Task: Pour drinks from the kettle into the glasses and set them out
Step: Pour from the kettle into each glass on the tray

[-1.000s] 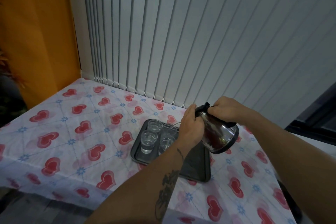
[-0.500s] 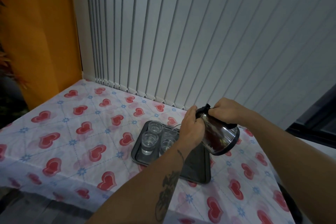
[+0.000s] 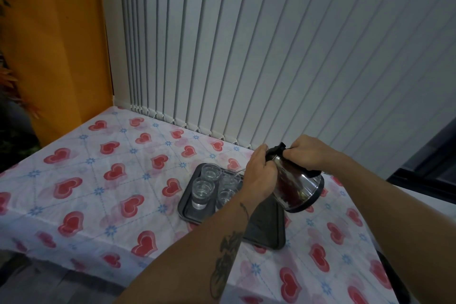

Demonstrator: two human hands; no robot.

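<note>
A shiny steel kettle [image 3: 297, 186] is held tilted to the left over a dark tray [image 3: 265, 229] on the table. My right hand [image 3: 306, 153] grips its black handle from above. My left hand [image 3: 260, 175] presses against the kettle's front near the lid and spout, hiding the spout. A thin stream arcs left toward several small clear glasses on the tray: one at the back left [image 3: 210, 171], one at the front left [image 3: 202, 193], and others [image 3: 228, 186] partly hidden behind my left wrist. The left glasses hold clear liquid.
The table wears a white cloth with red hearts [image 3: 116, 171]. White vertical blinds [image 3: 246, 57] hang right behind the table. An orange wall [image 3: 54, 44] stands at the left. The table's near edge drops off at the lower left.
Both hands and the tilted kettle keep nearly the same pose over the tray; the view has shifted slightly and the stream still runs.
</note>
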